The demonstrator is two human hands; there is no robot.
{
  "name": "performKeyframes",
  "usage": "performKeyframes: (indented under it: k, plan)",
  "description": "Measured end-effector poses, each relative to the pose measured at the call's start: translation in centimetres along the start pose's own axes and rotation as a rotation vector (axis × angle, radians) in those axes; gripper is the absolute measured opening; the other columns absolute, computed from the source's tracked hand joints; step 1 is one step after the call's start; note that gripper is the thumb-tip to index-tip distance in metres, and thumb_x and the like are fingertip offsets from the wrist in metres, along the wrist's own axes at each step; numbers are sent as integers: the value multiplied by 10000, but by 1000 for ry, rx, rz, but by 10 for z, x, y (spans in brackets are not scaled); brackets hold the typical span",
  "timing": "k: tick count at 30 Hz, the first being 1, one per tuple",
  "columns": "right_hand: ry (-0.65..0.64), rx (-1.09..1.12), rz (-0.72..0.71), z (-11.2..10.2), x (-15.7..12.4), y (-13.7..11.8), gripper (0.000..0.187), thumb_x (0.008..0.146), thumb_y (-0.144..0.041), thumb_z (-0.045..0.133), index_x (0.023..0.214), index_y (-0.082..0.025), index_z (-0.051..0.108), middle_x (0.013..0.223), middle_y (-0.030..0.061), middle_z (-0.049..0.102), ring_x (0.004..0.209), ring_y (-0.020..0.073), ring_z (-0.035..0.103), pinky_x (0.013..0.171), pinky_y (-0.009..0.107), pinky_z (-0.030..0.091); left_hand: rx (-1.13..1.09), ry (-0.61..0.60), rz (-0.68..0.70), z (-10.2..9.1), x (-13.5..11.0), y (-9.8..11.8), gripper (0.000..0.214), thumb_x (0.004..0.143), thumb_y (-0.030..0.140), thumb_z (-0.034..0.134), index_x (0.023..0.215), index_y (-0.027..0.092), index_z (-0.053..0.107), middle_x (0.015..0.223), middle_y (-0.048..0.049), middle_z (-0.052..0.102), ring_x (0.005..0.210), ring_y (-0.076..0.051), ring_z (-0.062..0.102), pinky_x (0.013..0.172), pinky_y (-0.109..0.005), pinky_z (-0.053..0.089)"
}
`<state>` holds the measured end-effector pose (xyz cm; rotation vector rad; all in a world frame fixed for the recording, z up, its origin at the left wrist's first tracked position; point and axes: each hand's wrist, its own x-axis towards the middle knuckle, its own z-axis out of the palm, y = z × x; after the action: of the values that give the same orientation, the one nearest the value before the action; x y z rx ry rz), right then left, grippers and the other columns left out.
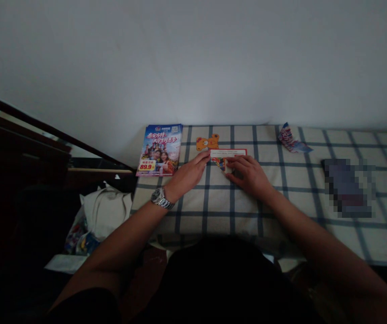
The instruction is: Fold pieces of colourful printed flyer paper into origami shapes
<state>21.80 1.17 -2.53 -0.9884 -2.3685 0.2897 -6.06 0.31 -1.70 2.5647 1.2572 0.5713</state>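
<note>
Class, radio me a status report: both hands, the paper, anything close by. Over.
Left hand touching left end of paper. Right hand pressing its lower edge. Paper lies on checked cloth. Bear cutout beyond, flyer left.

We reach both bare forearms forward and inward, so our hands nearly meet ahead of us. Our left hand [188, 173] lies palm down, fingers stretched toward the right. Our right hand [250, 176] lies palm down too, fingers loosely bent and pointing left, tips pressing down.
</note>
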Motion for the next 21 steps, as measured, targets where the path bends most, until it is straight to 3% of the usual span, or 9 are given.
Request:
performKeyframes:
  k: [5, 9, 14, 21]
  plan:
    - [18, -1, 0, 1, 0, 0, 243, 996, -315, 692, 1230, -250, 692, 1347, 86, 729, 1279, 318, 638, 1112, 555, 517, 12, 20, -22, -2, 1, 5, 455, 1098, 151, 323, 1530, 120, 463, 1620, -168, 461, 1503, -258, 497, 1275, -453, 452]
    - [18, 3, 7, 1, -1, -1, 275, 996, -323, 688, 1265, -266, 686, 1378, 92, 707, 1290, 330, 627, 1106, 575, 522, 50, 69, -8, -3, 4, 13, 420, 1098, 175, 382, 1498, 127, 497, 1581, -184, 500, 1485, -292, 508, 1250, -528, 465]
    - [25, -33, 44, 1, -3, -2, 318, 988, -354, 696, 1290, -257, 685, 1440, 141, 622, 1286, 351, 619, 1082, 578, 547, 6, -65, 190, 0, 8, 23, 410, 1103, 252, 467, 1509, 200, 506, 1556, -102, 555, 1475, -253, 508, 1259, -487, 453]
    - [45, 27, 52, 0, -7, 0, 315, 1009, -346, 658, 1311, -266, 702, 1306, 135, 662, 1225, 326, 648, 1069, 560, 573, -17, -87, 191, 1, 15, 21, 398, 1109, 302, 477, 1491, 201, 528, 1527, -109, 576, 1411, -253, 559, 1216, -479, 488]
